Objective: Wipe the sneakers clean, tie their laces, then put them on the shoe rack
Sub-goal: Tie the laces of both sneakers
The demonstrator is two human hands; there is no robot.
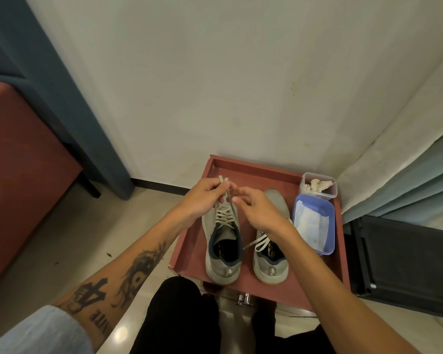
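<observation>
Fingers of the left hand are pressed together on the two ends of the lace of the left sneaker, pinching them so the flat tips stick up above the knuckles, over the far left part of the red tray. The right hand hovers just beside it, nearer the middle of the tray, with its fingers curled and the thumb tip at one strand of the same lace; I cannot tell whether they clamp that strand or only touch it. Both grey sneakers stand inside the tray, side by side, heels toward the tray's near edge and toes toward its far edge. The left sneaker sits left of the tray's centre, its lace pulled up taut from the eyelets to the hands. The right sneaker sits right of centre, partly under the right wrist, with its loose lace lying slack across its opening. Along the tray's right side a blue box holds a white cloth or wipe, and in the tray's far right corner a clear box holds white wads. The tray's far edge is close to a pale wall.
</observation>
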